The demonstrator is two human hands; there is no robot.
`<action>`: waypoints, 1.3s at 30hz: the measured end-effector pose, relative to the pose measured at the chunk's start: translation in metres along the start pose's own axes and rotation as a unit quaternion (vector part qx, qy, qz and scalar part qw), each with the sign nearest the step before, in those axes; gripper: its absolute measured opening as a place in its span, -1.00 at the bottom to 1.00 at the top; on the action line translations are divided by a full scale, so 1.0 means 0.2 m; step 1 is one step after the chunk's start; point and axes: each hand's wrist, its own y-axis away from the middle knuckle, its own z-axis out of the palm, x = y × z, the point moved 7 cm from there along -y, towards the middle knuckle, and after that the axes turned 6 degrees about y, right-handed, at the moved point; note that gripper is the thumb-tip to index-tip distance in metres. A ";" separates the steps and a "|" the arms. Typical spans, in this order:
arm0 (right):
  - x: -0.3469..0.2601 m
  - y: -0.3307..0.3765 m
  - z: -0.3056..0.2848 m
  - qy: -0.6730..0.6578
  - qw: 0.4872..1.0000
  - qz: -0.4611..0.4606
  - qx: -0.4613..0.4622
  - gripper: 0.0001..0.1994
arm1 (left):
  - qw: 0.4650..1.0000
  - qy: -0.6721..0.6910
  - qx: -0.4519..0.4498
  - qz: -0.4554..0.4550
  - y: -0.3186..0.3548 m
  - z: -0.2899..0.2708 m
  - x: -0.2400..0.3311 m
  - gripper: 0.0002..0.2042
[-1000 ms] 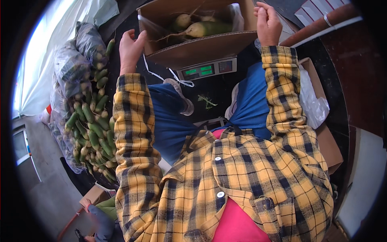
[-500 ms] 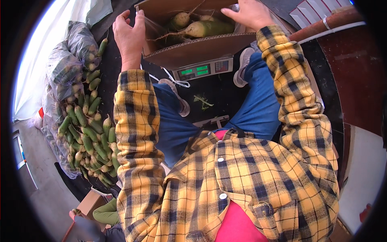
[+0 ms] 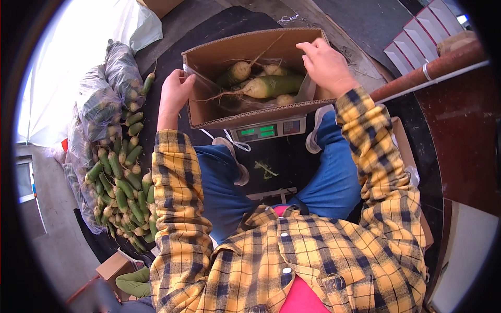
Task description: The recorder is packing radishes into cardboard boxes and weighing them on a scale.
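A cardboard box point(image 3: 229, 121) with a clear plastic liner point(image 3: 308, 89) holds several radishes point(image 3: 269, 86), green with pale root ends. It stands on a digital scale point(image 3: 267, 130) with a lit green display, between my feet. My left hand point(image 3: 175, 96) is at the box's left wall, thumb on the inner side and fingers outside, closed on the edge beside the liner. Over the box's right end is my right hand point(image 3: 327, 67), its fingers bent but apart, with nothing visible in them. Part of the liner's right side is hidden beneath it.
A heap of green radishes point(image 3: 122, 193) lies to my left, beside filled clear plastic bags point(image 3: 99, 109). A reddish-brown pipe point(image 3: 402, 83) runs at the right. Leaf scraps point(image 3: 266, 169) and a white strap point(image 3: 241, 146) lie near the scale. Another person's green-clad leg point(image 3: 134, 283) shows at lower left.
The view has shifted, so the box sits lower and shows whole. My left hand has closed in at the box's left edge; my right hand's fingers have bent inward over the right end.
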 end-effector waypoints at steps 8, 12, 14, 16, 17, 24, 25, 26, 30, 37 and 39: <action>-0.78 -0.39 0.08 -0.195 0.968 -0.131 -0.092 -0.70 | 0.991 -0.128 -0.010 0.040 0.06 -0.01 0.13 -0.70; -0.88 -0.51 0.25 -0.247 0.959 -0.115 -0.075 -0.68 | 0.985 -0.170 -0.015 0.000 0.09 0.05 0.26 -0.75; -0.86 -0.53 0.28 -0.268 0.958 -0.091 -0.048 -0.72 | 0.981 -0.191 -0.017 -0.009 0.09 0.06 0.29 -0.79; -0.85 -0.54 0.29 -0.291 0.954 -0.068 -0.025 -0.76 | 0.978 -0.205 -0.023 -0.014 0.10 0.07 0.33 -0.80; -0.83 -0.54 0.29 -0.300 0.953 -0.047 -0.010 -0.79 | 0.975 -0.219 -0.026 -0.008 0.10 0.07 0.34 -0.81; -0.68 -0.59 0.29 -0.386 0.917 0.101 0.028 -0.81 | 0.963 -0.268 -0.026 0.024 0.11 0.10 0.44 -0.80; -0.66 -0.58 0.32 -0.410 0.903 0.129 0.018 -0.80 | 0.963 -0.266 -0.030 0.023 0.11 0.11 0.43 -0.80; -0.63 -0.59 0.34 -0.434 0.887 0.155 0.012 -0.79 | 0.965 -0.259 -0.039 0.028 0.11 0.12 0.43 -0.79; -0.58 -0.58 0.44 -0.493 0.847 0.199 -0.028 -0.78 | 0.962 -0.267 -0.049 -0.011 0.09 0.07 0.41 -0.76; -0.42 -0.34 0.52 -0.714 0.513 0.380 -0.288 -0.84 | 0.979 -0.052 0.109 0.163 0.10 0.08 0.64 -0.68; -0.42 -0.30 0.46 -0.713 0.520 0.363 -0.299 -0.84 | 0.992 -0.041 -0.005 0.121 0.05 0.27 0.52 -0.66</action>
